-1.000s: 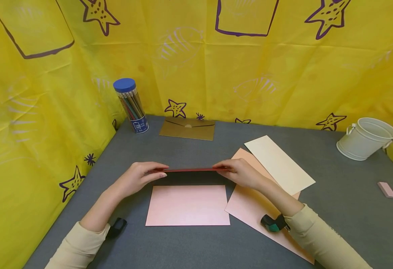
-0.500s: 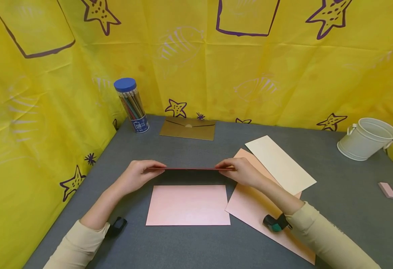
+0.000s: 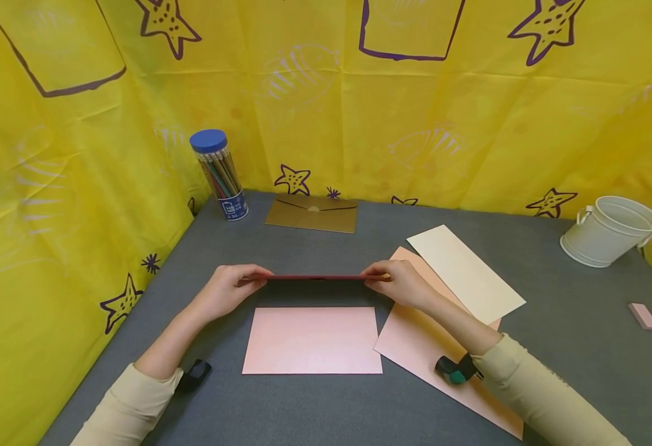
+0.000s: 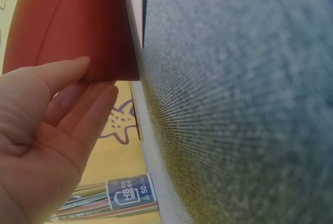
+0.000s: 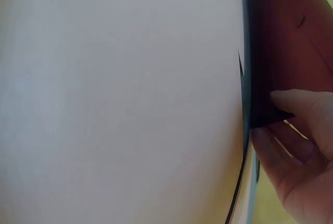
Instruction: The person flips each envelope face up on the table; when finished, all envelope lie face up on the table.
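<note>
Upright and nearly edge-on in the head view, a red envelope [image 3: 314,277] spans the space between the two hands. My left hand [image 3: 226,291] pinches its left end, thumb on the near face and fingers behind. Its right end is pinched by my right hand [image 3: 400,284]. In the left wrist view the red envelope [image 4: 86,31] shows a flap line and a rounded tab. Whether its lower edge touches the table I cannot tell. Nearer, a pale pink envelope-sized rectangle [image 3: 312,341] lies flat on the grey table.
Under the right forearm lie peach rectangles [image 3: 409,344], partly overlapped by a cream one [image 3: 465,272]. A gold envelope [image 3: 311,218] and a blue-lidded tub of pencils [image 3: 220,176] are at the back. At right are a white bucket [image 3: 595,238] and a pink eraser-like block [image 3: 644,316].
Both hands have shifted the red envelope slightly away from me, and it now looks more level. The left fingertips have moved a little left, the right ones a little right.
</note>
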A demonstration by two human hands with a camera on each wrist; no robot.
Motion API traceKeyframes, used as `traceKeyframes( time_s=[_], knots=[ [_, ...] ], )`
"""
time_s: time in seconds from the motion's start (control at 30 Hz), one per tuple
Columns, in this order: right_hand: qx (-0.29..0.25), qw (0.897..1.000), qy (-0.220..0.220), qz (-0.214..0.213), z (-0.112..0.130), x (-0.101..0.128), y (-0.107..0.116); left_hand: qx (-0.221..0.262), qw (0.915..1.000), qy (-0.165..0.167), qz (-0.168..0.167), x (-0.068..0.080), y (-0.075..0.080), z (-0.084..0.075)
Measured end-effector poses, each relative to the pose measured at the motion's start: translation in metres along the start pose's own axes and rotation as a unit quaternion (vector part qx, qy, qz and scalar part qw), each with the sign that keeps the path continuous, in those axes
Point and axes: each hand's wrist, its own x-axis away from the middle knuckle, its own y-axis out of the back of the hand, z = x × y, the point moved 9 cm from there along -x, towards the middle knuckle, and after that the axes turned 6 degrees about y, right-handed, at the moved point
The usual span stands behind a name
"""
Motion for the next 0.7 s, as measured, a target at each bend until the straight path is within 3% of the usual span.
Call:
traceKeyframes(
  time_s=[0.4,0.57,0.7],
  knots=[
    [-0.019,0.999,-0.039,-0.027,-0.004,0.0,0.003,0.053,0.9971,0.043,-0.034,-0.001,0.007,0.007],
    [-0.038,0.997,-0.07,-0.026,-0.006,0.001,0.002,0.059,0.9936,0.083,-0.048,-0.001,0.011,0.014],
    [-0.088,0.991,-0.1,-0.029,-0.009,0.001,0.001,0.091,0.9862,0.125,-0.059,-0.002,0.014,0.019]
  ],
)
